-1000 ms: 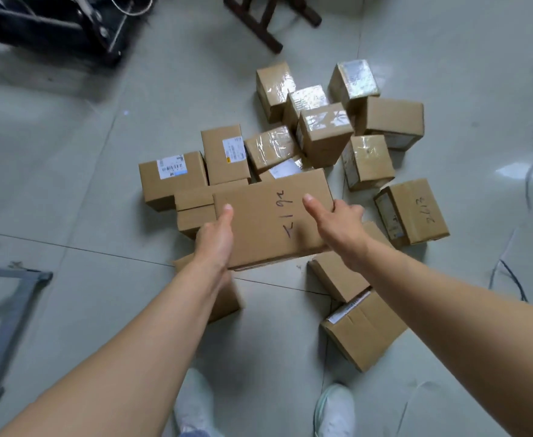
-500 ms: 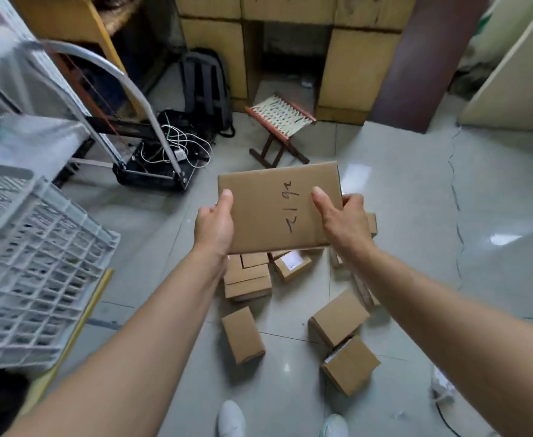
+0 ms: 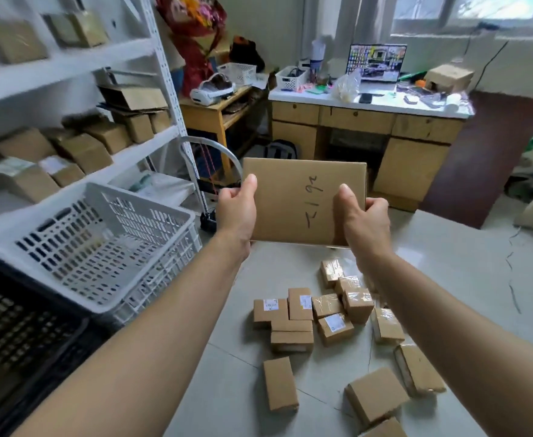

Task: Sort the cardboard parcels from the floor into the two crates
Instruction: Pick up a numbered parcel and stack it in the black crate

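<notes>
Cardboard, plain brown and stiff: the flat parcel [image 3: 303, 201] in the head view is held up in the air, well above the floor [image 3: 448, 279], with its broad face w/ handwritten marks turned to the camera. It is judged light, since it is carried by thumbs and fingers only, and rigid enough not to sag between the two grips. The surface looks dry and matte, so slipping is not much expected; corners may be dented if it is dropped.

The left hand [image 3: 238, 212] is clenched on the left edge, thumb on the front face, fingers hidden behind. The right hand [image 3: 361, 217] is clenched on the lower right part, thumb on the front, fingers wrapped round the right edge. So the parcel lies between both grips, approx. level, and the short edges are judged the good place to hold.

The white crate [image 3: 101, 244] is seen at the left, lower than the parcel, w/ the black crate [image 3: 16, 326] nearer to the camera. Many small parcels [image 3: 315, 316] are left on the floor below.
</notes>
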### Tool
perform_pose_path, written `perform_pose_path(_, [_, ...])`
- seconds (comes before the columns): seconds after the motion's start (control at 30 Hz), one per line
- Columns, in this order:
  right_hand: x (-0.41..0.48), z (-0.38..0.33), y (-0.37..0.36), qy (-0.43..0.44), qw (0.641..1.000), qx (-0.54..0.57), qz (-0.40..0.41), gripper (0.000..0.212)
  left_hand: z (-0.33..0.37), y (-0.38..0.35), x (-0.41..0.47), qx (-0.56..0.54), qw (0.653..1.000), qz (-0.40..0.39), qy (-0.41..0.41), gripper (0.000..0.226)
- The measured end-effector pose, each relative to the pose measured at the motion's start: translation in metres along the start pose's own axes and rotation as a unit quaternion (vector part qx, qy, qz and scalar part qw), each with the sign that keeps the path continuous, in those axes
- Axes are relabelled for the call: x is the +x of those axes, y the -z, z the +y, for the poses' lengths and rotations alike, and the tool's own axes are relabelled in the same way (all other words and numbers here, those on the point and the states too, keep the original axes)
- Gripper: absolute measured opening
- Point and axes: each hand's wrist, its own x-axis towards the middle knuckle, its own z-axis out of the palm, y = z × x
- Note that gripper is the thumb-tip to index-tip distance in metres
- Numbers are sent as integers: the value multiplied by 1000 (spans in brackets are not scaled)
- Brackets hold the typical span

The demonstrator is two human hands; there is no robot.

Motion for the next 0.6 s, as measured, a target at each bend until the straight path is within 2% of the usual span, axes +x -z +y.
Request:
perform_pose_path(0.2, [-29, -33, -39, 27, 994, 9, -102, 58, 25, 61, -26, -30, 994, 103, -20, 39])
perform_pose_path(0.4, [-66, -51, -91, 45, 976, -4, -214, 49, 24, 133, -60, -49, 974, 218, -27, 32])
perform_pose_path(0.53, [-105, -57, -134, 63, 956, -9, -287, 46, 16, 191, -83, -67, 954, 293, -22, 55])
perform_pose_path(0.6, [-126, -59, -161, 71, 941, -11, -329, 43, 10, 224, -91, -73, 941, 330, -18, 52])
